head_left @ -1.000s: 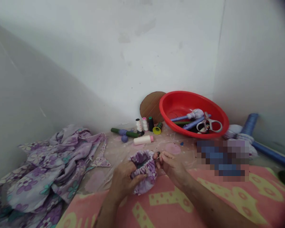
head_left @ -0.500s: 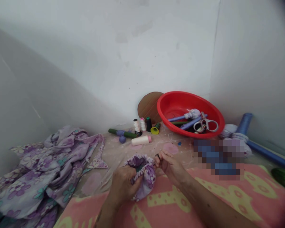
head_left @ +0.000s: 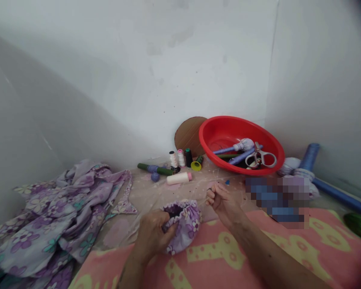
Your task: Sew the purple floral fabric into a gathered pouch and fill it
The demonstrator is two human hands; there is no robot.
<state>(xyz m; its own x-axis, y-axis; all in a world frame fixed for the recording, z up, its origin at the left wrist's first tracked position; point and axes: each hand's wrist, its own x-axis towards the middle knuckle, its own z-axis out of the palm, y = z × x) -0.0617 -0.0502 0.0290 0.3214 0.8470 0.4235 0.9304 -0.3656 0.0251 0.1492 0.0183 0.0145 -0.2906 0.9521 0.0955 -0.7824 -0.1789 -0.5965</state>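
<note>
My left hand (head_left: 156, 233) grips the near-left edge of a small purple flowered cloth pouch (head_left: 188, 230), thumb outside and fingers tucked into its opening. The pouch has a gathered, ruffled rim, and its dark mouth tilts up toward the left. To the right of it, apart from the cloth, my right hand (head_left: 224, 202) is closed in a pinch. A dark band shows on one of its fingers. Whatever lies between the fingertips is too small to make out.
A red basin (head_left: 240, 168) holds scissors (head_left: 260, 157) and wrapped sticks. Several thread spools (head_left: 180, 157) stand by the wall, with a white spool (head_left: 179, 178) lying nearer. Crumpled flowered fabric (head_left: 63, 212) lies left; a pink-yellow blanket (head_left: 210, 265) covers the front. Blue rods (head_left: 343, 196) are at right.
My right hand has moved away from the pouch rim, to the right and slightly up. The pouch has turned a little in my left hand, which keeps its grip.
</note>
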